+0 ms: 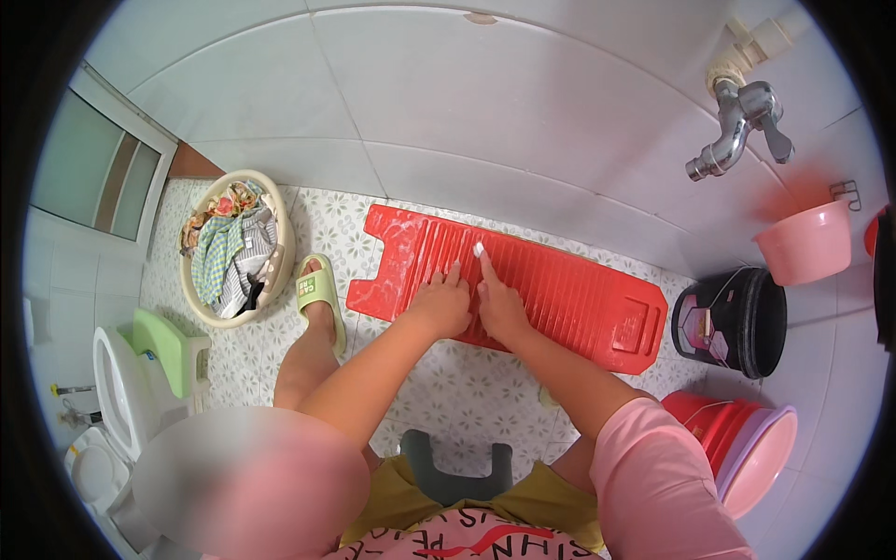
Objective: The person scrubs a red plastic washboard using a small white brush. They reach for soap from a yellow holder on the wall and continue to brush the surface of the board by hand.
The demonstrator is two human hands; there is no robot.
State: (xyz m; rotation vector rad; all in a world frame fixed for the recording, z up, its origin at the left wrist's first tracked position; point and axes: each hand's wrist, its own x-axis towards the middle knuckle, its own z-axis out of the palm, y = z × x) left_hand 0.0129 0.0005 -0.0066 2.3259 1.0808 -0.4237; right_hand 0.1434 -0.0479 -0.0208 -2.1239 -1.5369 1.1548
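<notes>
A long red plastic washboard (551,289) with ridges lies aslant on the tiled floor in front of me. My left hand (442,304) rests on its ridges, fingers reaching forward and apart. Close beside it is my right hand (501,306), its index finger stretched along the board and the other fingers partly hidden. At that fingertip shows a small white spot (480,249); I cannot tell whether it is foam or a small object. White suds or wet streaks mark the board's left end.
At left stand a cream basket of clothes (282,233), a green-topped stool (161,350) and a toilet (117,383). Right are a black bucket (765,322), red bucket (700,425), lilac-rimmed pink basin (761,467), hanging pink pail (807,245) and metal tap (737,121).
</notes>
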